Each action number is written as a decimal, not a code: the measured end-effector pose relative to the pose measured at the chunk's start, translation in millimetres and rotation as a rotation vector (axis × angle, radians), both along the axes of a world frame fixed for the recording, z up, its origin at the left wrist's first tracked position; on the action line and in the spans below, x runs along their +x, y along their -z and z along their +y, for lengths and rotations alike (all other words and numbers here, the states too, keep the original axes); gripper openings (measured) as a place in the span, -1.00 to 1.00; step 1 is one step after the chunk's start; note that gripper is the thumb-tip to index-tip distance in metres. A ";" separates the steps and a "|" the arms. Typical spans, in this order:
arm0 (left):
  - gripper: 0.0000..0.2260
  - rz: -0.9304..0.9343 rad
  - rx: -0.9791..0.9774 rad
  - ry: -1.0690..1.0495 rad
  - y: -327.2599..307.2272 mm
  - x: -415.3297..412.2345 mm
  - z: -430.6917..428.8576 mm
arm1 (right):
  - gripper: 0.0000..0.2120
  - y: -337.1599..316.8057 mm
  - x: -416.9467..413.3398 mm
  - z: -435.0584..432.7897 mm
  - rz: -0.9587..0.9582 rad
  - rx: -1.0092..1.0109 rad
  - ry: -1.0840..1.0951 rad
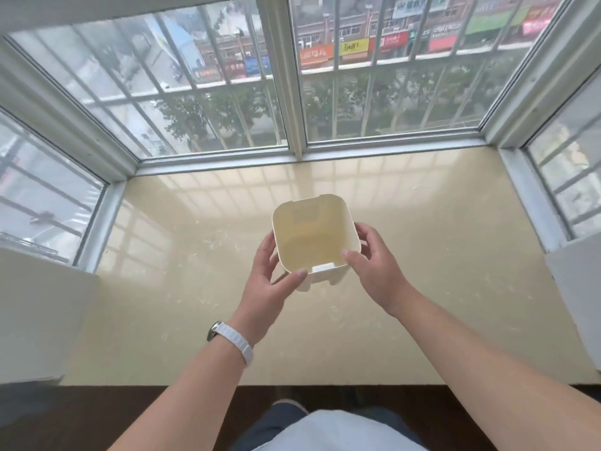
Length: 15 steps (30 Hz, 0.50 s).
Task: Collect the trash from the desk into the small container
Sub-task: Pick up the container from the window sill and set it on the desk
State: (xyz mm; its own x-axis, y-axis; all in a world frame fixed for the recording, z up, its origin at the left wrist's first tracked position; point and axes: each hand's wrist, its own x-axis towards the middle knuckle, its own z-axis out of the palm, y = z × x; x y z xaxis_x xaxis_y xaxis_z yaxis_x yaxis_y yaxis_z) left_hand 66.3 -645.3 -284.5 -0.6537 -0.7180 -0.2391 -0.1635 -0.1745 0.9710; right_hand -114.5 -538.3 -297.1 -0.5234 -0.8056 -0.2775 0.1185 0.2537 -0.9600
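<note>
Enclosing three sides, one white-framed barred bay window (294, 92) surrounds one glossy beige stone desk (439, 255). At its middle, two hands grip one small square cream plastic container (312, 236): left hand (266, 288) and right hand (374, 271), fingers curled round its sides. One white-strapped watch (234, 340) circles the left wrist.

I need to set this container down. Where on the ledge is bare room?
The beige ledge is bare left of the left hand, out to the left window frame, and right of the right hand, out to the right window frame. Crowded only mid-ledge, where both hands hold the small container.
</note>
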 end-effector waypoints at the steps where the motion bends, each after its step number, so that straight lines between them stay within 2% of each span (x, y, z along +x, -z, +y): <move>1: -0.26 0.008 -0.002 0.009 -3.3 -3.9 3.5 | -0.58 -3.2 -2.7 5.2 0.006 -0.007 0.014; 6: -0.24 0.025 0.006 0.109 -11.8 -17.2 13.7 | -0.60 -18.0 -3.5 33.1 0.021 0.003 0.139; 15: -0.22 0.021 0.025 0.449 -15.6 -30.2 20.7 | -0.60 -36.4 27.9 89.0 0.076 0.062 0.439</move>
